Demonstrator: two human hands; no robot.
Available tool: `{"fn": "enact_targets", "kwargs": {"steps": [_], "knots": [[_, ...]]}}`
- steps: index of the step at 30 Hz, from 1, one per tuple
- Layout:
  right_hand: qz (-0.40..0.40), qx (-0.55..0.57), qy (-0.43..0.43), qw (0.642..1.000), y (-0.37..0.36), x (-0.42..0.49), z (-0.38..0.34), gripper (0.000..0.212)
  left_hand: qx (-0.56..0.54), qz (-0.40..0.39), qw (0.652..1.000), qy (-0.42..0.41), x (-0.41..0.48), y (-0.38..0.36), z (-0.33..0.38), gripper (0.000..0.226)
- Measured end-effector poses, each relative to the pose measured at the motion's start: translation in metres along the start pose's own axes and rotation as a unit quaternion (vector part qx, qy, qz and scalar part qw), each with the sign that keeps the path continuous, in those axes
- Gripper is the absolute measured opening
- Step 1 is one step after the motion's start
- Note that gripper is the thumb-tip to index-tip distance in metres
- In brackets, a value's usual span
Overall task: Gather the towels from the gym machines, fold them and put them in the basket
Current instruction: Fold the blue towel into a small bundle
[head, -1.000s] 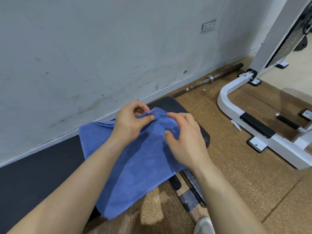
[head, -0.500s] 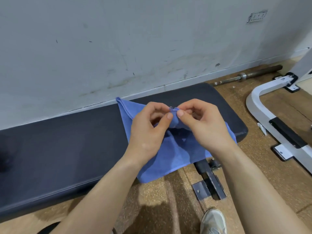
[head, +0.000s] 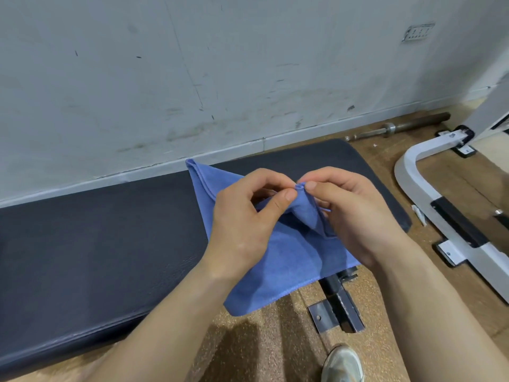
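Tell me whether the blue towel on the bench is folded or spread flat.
Partly folded: the towel shows doubled edges at its far corner, and left hand and right hand pinch a raised corner above the bench.

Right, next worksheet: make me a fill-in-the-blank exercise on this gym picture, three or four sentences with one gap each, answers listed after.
1. The towel on the padded bench is ____ in colour.
2. Counting the left hand and the right hand, ____ hands (a number) pinch its raised fold.
3. The barbell bar lies on the floor at the foot of the ____.
Answers: blue; two; wall.
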State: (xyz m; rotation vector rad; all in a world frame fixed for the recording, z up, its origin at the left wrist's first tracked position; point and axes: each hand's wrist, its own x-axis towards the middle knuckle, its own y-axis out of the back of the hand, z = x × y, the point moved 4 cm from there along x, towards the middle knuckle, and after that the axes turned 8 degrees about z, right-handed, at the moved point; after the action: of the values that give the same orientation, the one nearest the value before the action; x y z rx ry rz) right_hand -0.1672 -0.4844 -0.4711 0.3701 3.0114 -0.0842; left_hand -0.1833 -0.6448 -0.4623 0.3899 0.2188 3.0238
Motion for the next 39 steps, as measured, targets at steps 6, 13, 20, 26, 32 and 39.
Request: {"fn": "enact_targets", "kwargs": {"steps": [6, 13, 20, 26, 32, 39], "knots": [[-0.013, 0.017, -0.017, 1.0, -0.004, -0.003, -0.003, 0.014, -0.013, 0.002, 1.0, 0.007, 0.001, 0.004, 0.002, 0.016], [-0.069, -0.026, 0.033, 0.997, 0.001, -0.013, -0.012, 0.029, -0.024, 0.007, 0.999, 0.028, 0.004, 0.007, 0.008, 0.019], [-0.033, -0.004, 0.078, 0.996, 0.008, -0.018, -0.027, 0.011, 0.32, -0.136, 0.934, -0.077, 0.017, 0.049, -0.02, 0.008], [0.066, 0.042, 0.099, 0.992, 0.014, -0.042, -0.043, 0.008, 0.492, -0.056, 0.868, -0.039, -0.01, 0.115, -0.037, 0.003], [0.171, 0.047, 0.113, 0.978, 0.018, -0.072, -0.054, 0.016, 0.324, 0.054, 0.944, 0.022, -0.06, 0.177, 0.014, 0.011], [0.137, 0.017, 0.13, 0.982, -0.011, -0.091, -0.092, 0.011, 0.041, 0.194, 0.978, 0.072, -0.098, 0.245, 0.071, 0.009]]}}
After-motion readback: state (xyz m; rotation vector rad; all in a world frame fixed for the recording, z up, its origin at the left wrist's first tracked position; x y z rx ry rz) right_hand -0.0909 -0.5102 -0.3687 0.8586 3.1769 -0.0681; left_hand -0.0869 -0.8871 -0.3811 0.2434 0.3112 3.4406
